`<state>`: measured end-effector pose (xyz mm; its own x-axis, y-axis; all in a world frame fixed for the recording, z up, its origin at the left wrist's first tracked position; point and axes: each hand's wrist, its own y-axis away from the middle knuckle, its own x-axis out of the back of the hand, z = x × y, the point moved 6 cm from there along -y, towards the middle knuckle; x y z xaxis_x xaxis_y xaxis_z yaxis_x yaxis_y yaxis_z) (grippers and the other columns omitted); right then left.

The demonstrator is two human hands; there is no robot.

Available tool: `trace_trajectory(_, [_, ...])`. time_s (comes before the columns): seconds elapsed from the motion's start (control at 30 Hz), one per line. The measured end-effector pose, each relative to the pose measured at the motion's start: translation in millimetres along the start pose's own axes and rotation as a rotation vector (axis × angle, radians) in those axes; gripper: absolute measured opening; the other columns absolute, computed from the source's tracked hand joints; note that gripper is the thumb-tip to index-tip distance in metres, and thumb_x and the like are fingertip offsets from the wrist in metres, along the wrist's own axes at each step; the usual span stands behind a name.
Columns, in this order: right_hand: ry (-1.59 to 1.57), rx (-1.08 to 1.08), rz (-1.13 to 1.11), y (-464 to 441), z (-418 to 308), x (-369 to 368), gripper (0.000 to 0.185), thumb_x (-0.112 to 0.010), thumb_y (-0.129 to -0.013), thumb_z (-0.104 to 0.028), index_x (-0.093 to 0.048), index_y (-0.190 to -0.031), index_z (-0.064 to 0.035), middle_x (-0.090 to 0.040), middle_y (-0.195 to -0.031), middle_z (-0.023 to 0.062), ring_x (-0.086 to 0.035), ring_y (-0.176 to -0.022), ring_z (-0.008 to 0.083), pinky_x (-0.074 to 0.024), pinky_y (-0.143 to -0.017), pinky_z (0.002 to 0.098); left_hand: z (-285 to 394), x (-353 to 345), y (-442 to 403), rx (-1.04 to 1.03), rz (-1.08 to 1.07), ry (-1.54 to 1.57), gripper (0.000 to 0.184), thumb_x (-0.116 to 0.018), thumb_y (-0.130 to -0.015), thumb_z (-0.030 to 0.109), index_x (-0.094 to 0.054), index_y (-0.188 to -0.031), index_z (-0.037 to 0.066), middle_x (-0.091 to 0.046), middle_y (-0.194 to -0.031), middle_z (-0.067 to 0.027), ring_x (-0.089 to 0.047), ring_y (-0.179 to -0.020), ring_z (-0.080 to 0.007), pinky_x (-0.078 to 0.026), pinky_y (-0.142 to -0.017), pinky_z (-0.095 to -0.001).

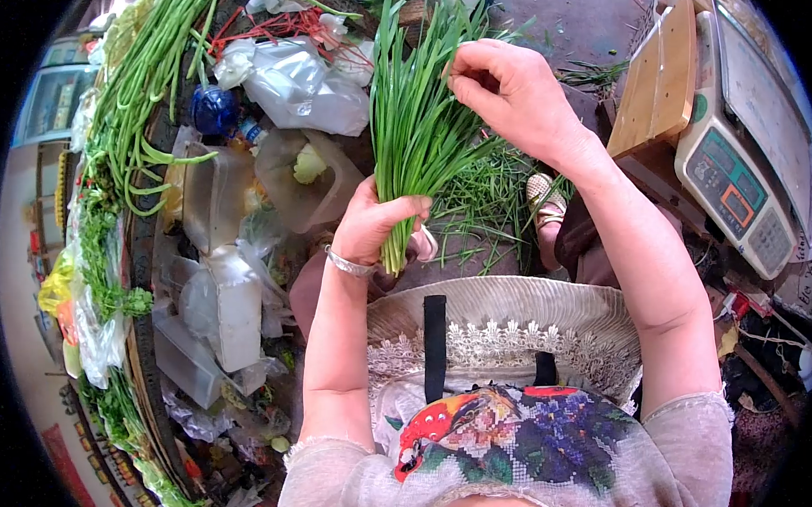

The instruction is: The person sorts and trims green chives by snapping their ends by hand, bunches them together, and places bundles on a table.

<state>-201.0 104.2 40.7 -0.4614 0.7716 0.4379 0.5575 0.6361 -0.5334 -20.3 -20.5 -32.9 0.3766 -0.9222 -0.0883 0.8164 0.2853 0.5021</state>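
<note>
A thick bunch of green garlic chives stands upright in front of me, pale stem ends down. My left hand is wrapped round its lower part, thumb across the stems. At the bunch's upper right edge is my right hand, fingers curled and thumb bent in towards them. Whether a blade is caught between those fingertips is too small to make out. Below the bunch, loose chive blades lie scattered on the ground between my feet.
A digital scale and a wooden board stand at right. On the left, long green beans and leafy herbs line a stall edge. Plastic bags and a white foam box crowd the space beside my left arm.
</note>
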Motion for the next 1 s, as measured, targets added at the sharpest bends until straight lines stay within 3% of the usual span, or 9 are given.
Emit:
trace_trajectory(0.07, [-0.058,-0.061,-0.002,-1.0,1.4,2.0,0.009,-0.061,-0.085,-0.007,-0.056,-0.084,0.0013,-0.053,-0.070,0.0071,-0.050,-0.062,0.0135,-0.0422,-0.059,0.0282,0.9,-0.6,-0.4,-0.006,-0.004,0.001,0.025,-0.070,-0.076,0.007,-0.060,-0.098,0.001,-0.064,-0.077,-0.0067,-0.059,-0.060,-0.0147,-0.046,-0.054,-0.0257])
trace_trajectory(0.13, [-0.079,-0.156,0.041,-1.7,7.9,5.9,0.012,-0.059,-0.081,-0.013,-0.060,-0.082,-0.0011,-0.060,-0.073,0.0172,-0.062,-0.069,0.0328,-0.0483,-0.064,0.0377,1.8,-1.6,0.1,-0.013,-0.008,0.002,0.024,-0.070,-0.076,0.007,-0.060,-0.098,0.001,-0.064,-0.077,-0.0066,-0.059,-0.060,-0.0146,-0.046,-0.054,-0.0257])
trace_trajectory(0.3, [-0.319,-0.291,0.074,-4.8,29.4,18.3,0.015,-0.061,-0.087,-0.014,-0.062,-0.089,0.0009,-0.057,-0.067,0.0012,-0.051,-0.065,0.0056,-0.0455,-0.062,0.0252,4.3,-0.8,-0.5,0.000,-0.028,0.070,0.028,-0.071,-0.076,0.005,-0.058,-0.100,-0.001,-0.064,-0.077,-0.0078,-0.060,-0.062,-0.0152,-0.049,-0.056,-0.0273])
trace_trajectory(0.43, [-0.334,-0.253,-0.029,-0.9,21.0,4.7,0.015,-0.061,-0.086,-0.014,-0.062,-0.090,0.0010,-0.059,-0.069,0.0038,-0.052,-0.066,0.0070,-0.0456,-0.062,0.0256,0.4,5.5,-3.4,0.029,0.012,0.147,0.027,-0.073,-0.077,0.005,-0.058,-0.099,0.000,-0.063,-0.074,-0.0077,-0.060,-0.059,-0.0159,-0.050,-0.054,-0.0280])
trace_trajectory(0.53, [-0.198,-0.244,-0.158,3.3,11.6,-8.7,0.016,-0.061,-0.082,-0.013,-0.065,-0.092,-0.0011,-0.065,-0.077,0.0134,-0.064,-0.070,0.0215,-0.0507,-0.067,0.0330,-0.6,5.7,-3.4,0.041,0.029,0.154,0.027,-0.073,-0.077,0.005,-0.058,-0.099,0.000,-0.063,-0.075,-0.0076,-0.060,-0.059,-0.0156,-0.050,-0.054,-0.0274])
trace_trajectory(0.57, [-0.182,-0.166,-0.147,4.5,2.5,-11.4,0.010,-0.062,-0.087,-0.007,-0.062,-0.092,0.0014,-0.055,-0.071,-0.0008,-0.047,-0.066,0.0035,-0.0408,-0.058,0.0218,-0.3,4.8,-3.2,0.042,0.029,0.153,0.027,-0.073,-0.077,0.005,-0.058,-0.099,0.000,-0.063,-0.075,-0.0076,-0.060,-0.059,-0.0156,-0.050,-0.054,-0.0274])
trace_trajectory(0.73, [-0.073,-0.088,-0.218,13.2,0.6,-31.4,0.012,-0.063,-0.083,-0.007,-0.063,-0.093,0.0006,-0.062,-0.081,0.0116,-0.063,-0.073,0.0222,-0.0503,-0.067,0.0322,5.7,-2.6,-1.1,0.003,0.052,0.101,0.023,-0.071,-0.077,0.009,-0.060,-0.095,0.001,-0.064,-0.074,-0.0066,-0.059,-0.058,-0.0140,-0.048,-0.052,-0.0263])
trace_trajectory(0.8, [0.008,-0.156,-0.260,17.2,3.8,-36.4,0.018,-0.061,-0.081,-0.017,-0.065,-0.093,-0.0031,-0.063,-0.089,0.0159,-0.061,-0.090,0.0347,-0.0493,-0.079,0.0437,6.5,-3.5,-1.1,-0.003,0.047,0.099,0.023,-0.071,-0.077,0.009,-0.060,-0.095,0.001,-0.064,-0.073,-0.0067,-0.059,-0.058,-0.0141,-0.047,-0.052,-0.0265])
trace_trajectory(1.0, [0.064,-0.180,-0.305,18.3,1.7,-39.5,0.019,-0.062,-0.083,-0.019,-0.064,-0.093,-0.0041,-0.062,-0.092,0.0153,-0.061,-0.092,0.0351,-0.0492,-0.080,0.0446,5.7,-3.5,-1.1,0.016,0.033,0.092,0.025,-0.070,-0.077,0.006,-0.058,-0.099,0.001,-0.063,-0.075,-0.0067,-0.059,-0.060,-0.0146,-0.048,-0.053,-0.0268])
